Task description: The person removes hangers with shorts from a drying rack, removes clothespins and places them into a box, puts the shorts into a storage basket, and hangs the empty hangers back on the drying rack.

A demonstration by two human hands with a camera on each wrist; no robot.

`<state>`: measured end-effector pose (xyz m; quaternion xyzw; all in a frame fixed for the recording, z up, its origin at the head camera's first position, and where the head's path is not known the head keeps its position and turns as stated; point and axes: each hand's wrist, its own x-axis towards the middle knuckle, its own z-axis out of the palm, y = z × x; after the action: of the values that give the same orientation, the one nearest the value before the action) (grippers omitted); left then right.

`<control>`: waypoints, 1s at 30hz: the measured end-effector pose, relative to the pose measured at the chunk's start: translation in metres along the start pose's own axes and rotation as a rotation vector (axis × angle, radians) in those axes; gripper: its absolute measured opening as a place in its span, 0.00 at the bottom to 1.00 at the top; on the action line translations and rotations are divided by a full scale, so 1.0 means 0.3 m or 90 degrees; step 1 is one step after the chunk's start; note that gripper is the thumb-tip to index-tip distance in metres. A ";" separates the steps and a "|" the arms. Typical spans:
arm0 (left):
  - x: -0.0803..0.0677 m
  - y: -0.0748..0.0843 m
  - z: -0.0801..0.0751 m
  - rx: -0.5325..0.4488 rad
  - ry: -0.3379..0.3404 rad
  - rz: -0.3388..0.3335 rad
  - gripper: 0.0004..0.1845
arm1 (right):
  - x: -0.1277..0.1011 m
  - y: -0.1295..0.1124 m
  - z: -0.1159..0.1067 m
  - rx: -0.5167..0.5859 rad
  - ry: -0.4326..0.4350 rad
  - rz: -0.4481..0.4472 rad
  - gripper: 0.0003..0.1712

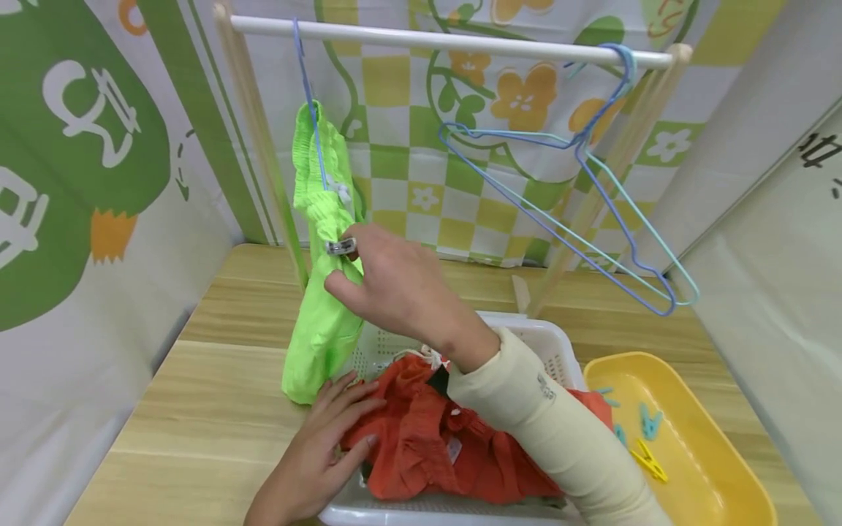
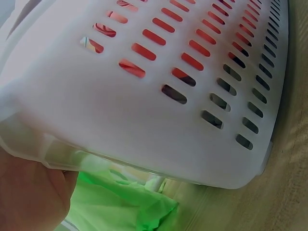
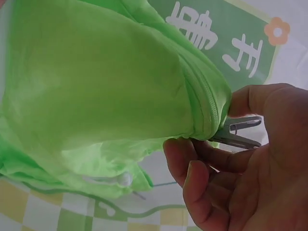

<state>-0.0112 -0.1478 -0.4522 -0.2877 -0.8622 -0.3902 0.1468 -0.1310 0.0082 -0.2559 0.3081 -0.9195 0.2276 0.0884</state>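
Bright green shorts (image 1: pixel 322 314) with an elastic waistband hang from a blue hanger (image 1: pixel 309 102) at the rail's left end. My right hand (image 1: pixel 408 285) pinches their fabric between thumb and fingers. A grey clip (image 3: pixel 239 132) sits at the pinched edge, inside that hand's grasp. Lower down, my left hand (image 1: pixel 322 446) lies with fingers spread over the left side of the white basket (image 1: pixel 559 343), touching a red garment (image 1: pixel 421 438) in it. In the left wrist view, part of the left hand (image 2: pixel 33 192) shows beside the basket rim.
Two more hangers, blue (image 1: pixel 500 186) and mint (image 1: pixel 658 237), hang at the right end of the white rail (image 1: pixel 427 38). A yellow tray (image 1: pixel 710 438) at the right holds several teal clothespins (image 1: pixel 650 422) and a yellow clothespin (image 1: pixel 650 462). Wooden posts support the rail.
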 end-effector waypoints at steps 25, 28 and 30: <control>-0.006 0.007 0.003 -0.010 0.011 -0.025 0.20 | -0.042 0.182 -0.072 0.203 0.064 0.044 0.14; -0.005 0.008 0.003 -0.013 0.005 -0.028 0.19 | -0.042 0.188 -0.082 0.199 0.082 0.046 0.15; -0.005 0.009 0.003 -0.015 0.004 -0.029 0.19 | -0.041 0.191 -0.085 0.201 0.098 0.039 0.15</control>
<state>-0.0084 -0.1465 -0.4519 -0.2685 -0.8634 -0.4046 0.1371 -0.1554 0.0673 -0.2581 0.2716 -0.8718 0.3946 0.1019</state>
